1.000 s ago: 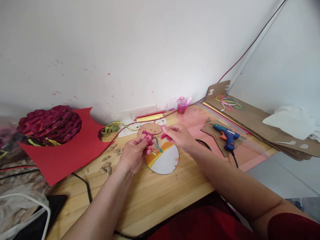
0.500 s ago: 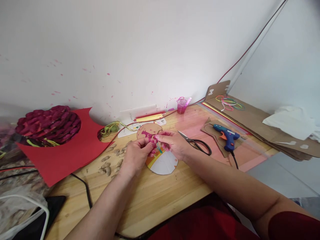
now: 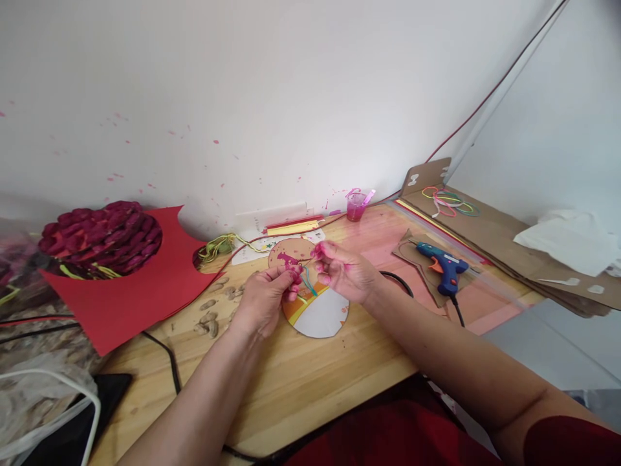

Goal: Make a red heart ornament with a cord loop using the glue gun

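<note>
My left hand (image 3: 264,299) and my right hand (image 3: 345,270) meet above a round paper disc (image 3: 323,314) with orange and white parts on the wooden table (image 3: 310,382). Both hands have pink-stained fingertips. The left fingers pinch a small pink piece together with thin coloured strands (image 3: 306,282), blue and green. The right fingertips pinch the upper end of the same strands, a little apart from the left hand. A second, brown disc (image 3: 290,251) with pink blotches lies just behind the hands.
A blue glue gun (image 3: 442,265) lies on cardboard at the right, its black cord running under my right wrist. A pink cup (image 3: 355,206) stands by the wall. A red paper sheet (image 3: 130,285) with a dark pink flower (image 3: 99,236) lies at left. Small shells (image 3: 209,317) are scattered nearby.
My right hand has lifted away from my left hand, drawing the strands out between them. The scissors seen half a second ago are now hidden behind my right hand.
</note>
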Demonstrator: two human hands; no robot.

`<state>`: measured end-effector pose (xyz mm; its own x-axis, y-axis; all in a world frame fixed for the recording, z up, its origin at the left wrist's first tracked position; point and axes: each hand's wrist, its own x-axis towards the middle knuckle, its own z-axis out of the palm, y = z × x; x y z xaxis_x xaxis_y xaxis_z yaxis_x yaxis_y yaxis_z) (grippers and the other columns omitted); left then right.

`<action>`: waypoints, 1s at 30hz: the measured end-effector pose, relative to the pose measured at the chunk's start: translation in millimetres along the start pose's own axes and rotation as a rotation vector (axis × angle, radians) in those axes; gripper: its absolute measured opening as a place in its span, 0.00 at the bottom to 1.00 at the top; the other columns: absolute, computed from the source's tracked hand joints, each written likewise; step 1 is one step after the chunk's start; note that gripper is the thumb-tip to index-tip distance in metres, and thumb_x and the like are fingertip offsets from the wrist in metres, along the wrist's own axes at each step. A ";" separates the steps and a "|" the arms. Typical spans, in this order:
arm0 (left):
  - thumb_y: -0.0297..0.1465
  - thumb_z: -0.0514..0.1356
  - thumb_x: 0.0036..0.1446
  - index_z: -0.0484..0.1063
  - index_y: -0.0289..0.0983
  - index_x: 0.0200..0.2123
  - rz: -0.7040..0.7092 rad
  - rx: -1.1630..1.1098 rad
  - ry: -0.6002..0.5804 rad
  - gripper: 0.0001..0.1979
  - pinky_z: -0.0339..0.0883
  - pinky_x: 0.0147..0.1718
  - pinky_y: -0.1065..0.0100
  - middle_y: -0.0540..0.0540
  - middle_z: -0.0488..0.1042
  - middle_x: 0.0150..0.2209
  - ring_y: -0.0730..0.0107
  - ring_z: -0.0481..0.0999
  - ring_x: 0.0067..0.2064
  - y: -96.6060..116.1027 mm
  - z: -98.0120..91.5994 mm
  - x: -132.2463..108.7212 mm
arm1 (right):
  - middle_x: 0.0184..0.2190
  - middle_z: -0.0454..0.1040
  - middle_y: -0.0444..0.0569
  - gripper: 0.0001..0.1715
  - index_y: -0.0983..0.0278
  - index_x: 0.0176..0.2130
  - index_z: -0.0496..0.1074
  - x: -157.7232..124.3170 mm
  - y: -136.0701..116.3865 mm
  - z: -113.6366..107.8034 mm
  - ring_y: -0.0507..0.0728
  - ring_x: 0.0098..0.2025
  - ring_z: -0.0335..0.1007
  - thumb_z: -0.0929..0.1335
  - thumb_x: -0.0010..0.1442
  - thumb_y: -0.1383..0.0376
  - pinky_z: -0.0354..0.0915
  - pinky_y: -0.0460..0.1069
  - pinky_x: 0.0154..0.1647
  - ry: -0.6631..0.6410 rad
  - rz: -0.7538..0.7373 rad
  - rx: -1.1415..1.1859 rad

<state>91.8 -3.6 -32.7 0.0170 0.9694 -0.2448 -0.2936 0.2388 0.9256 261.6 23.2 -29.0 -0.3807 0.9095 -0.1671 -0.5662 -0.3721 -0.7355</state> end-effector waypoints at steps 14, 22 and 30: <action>0.36 0.77 0.31 0.76 0.31 0.24 -0.008 -0.060 0.046 0.19 0.62 0.19 0.79 0.49 0.74 0.22 0.82 0.67 0.20 4.5 -1.5 -0.2 | 0.32 0.74 0.43 0.22 0.63 0.33 0.76 3.9 -1.8 -4.5 0.47 0.24 0.61 0.78 0.44 0.51 0.51 0.45 0.22 0.258 -0.264 -0.245; 0.34 0.77 0.31 0.76 0.31 0.26 0.033 -0.206 0.073 0.19 0.63 0.20 0.80 0.51 0.73 0.22 0.83 0.67 0.21 2.1 0.5 0.7 | 0.17 0.64 0.39 0.22 0.66 0.29 0.77 -1.1 12.2 0.6 0.47 0.19 0.54 0.77 0.46 0.49 0.44 0.46 0.19 0.036 0.000 -0.494; 0.36 0.77 0.31 0.77 0.31 0.27 0.033 -0.115 0.045 0.20 0.63 0.21 0.77 0.50 0.74 0.23 0.80 0.68 0.22 -3.9 6.5 -4.2 | 0.20 0.65 0.37 0.20 0.64 0.32 0.76 1.3 15.6 6.0 0.45 0.19 0.53 0.80 0.41 0.58 0.44 0.45 0.18 0.111 0.016 -0.174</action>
<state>99.0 -8.2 -33.4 -0.0361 0.9726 -0.2298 -0.4010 0.1966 0.8948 247.9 17.5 -36.7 -0.3001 0.9222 -0.2440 -0.4218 -0.3578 -0.8331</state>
